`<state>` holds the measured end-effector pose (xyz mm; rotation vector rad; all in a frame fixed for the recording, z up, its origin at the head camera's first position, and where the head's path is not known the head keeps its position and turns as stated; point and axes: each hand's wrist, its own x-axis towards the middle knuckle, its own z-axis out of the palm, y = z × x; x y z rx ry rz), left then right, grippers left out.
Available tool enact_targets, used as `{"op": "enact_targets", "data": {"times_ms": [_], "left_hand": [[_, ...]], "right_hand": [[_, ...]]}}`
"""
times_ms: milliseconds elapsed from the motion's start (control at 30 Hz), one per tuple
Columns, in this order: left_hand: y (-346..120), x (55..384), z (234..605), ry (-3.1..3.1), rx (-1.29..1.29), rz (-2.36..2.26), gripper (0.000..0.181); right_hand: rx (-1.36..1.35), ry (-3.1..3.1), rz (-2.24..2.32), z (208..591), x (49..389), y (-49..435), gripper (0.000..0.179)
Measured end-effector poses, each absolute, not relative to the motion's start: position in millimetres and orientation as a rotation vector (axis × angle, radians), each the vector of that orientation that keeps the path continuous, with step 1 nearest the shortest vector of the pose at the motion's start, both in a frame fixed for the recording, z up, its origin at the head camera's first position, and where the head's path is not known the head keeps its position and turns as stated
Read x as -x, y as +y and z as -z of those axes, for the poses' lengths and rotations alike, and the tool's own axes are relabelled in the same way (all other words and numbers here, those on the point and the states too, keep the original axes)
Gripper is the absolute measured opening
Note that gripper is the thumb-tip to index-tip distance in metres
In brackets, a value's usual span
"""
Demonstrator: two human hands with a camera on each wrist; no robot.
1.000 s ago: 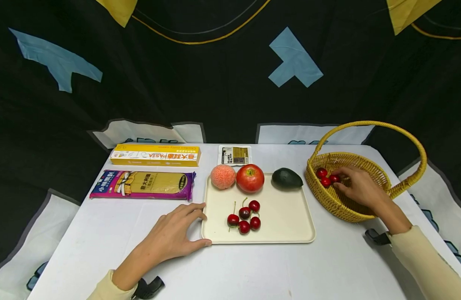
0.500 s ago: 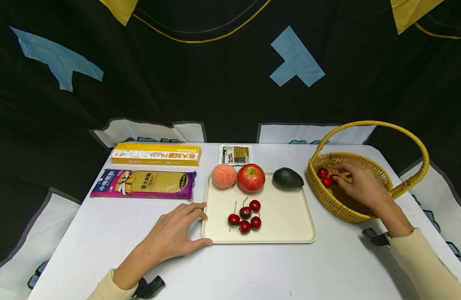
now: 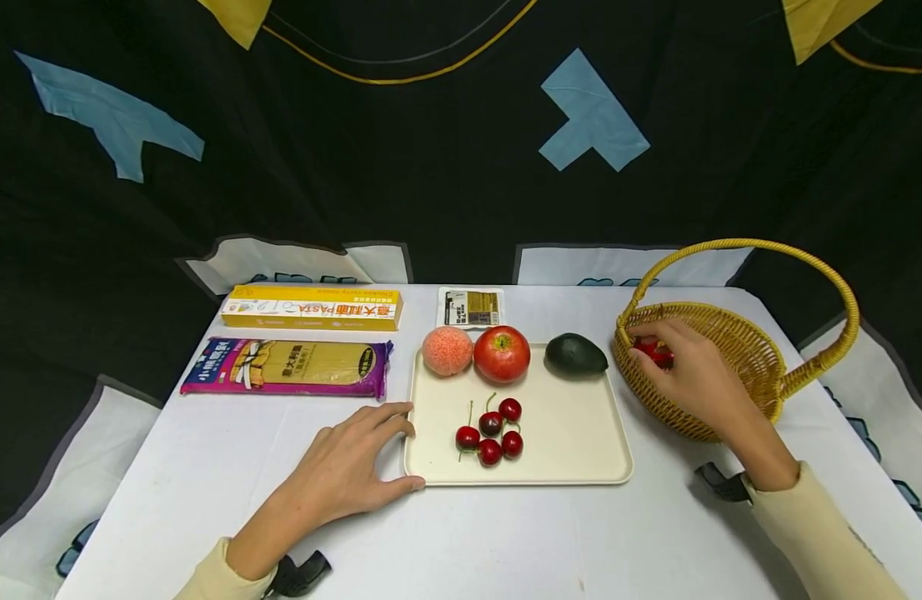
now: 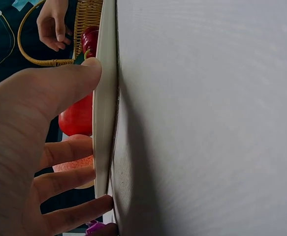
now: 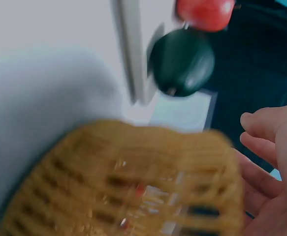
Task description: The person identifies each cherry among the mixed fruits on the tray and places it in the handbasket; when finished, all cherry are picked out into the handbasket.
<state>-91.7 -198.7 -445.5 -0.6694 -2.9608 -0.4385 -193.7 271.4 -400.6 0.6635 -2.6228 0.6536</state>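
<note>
My left hand [image 3: 350, 462] rests at the near left corner of a cream tray [image 3: 581, 454]. In the left wrist view its thumb and spread fingers touch the tray's rim. Several cherries [image 3: 490, 452] with stems lie on the tray. Behind them sit a pink rough-skinned round fruit [image 3: 448, 352], a red apple [image 3: 502, 355] and a dark green avocado [image 3: 576, 356]. My right hand [image 3: 697, 375] is over the wicker basket [image 3: 754, 354], partly hiding the red cherries [image 3: 662, 357] in it. Its fingers are loosely bent, and no cherry shows between them in either wrist view.
The basket's tall handle [image 3: 754, 243] arches over its right part. A yellow pasta box [image 3: 311, 308] and a purple pasta packet [image 3: 284, 367] lie at the left. Behind the tray is a small flat sachet [image 3: 471, 307]. A black curtain [image 3: 431, 183] hangs behind the white table.
My right hand has moved left within the basket, from beside the cherries to over them, and its fingers have come away from the cherry they touched. My left hand stays put.
</note>
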Motion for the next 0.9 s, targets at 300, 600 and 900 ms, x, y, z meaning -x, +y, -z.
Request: {"op": "enact_targets", "data": {"times_ms": [300, 600, 900], "left_hand": [[-199, 91, 445, -2.96, 0.672, 0.4, 0.063], [-199, 91, 446, -2.951, 0.686, 0.393, 0.065], [-200, 91, 444, -2.969, 0.68, 0.394, 0.06]], "right_hand": [[-0.778, -2.566, -0.685, 401, 185, 235, 0.028], [-0.855, -2.614, -0.721, 410, 182, 209, 0.032], [-0.985, -2.646, -0.698, 420, 173, 184, 0.032]]}}
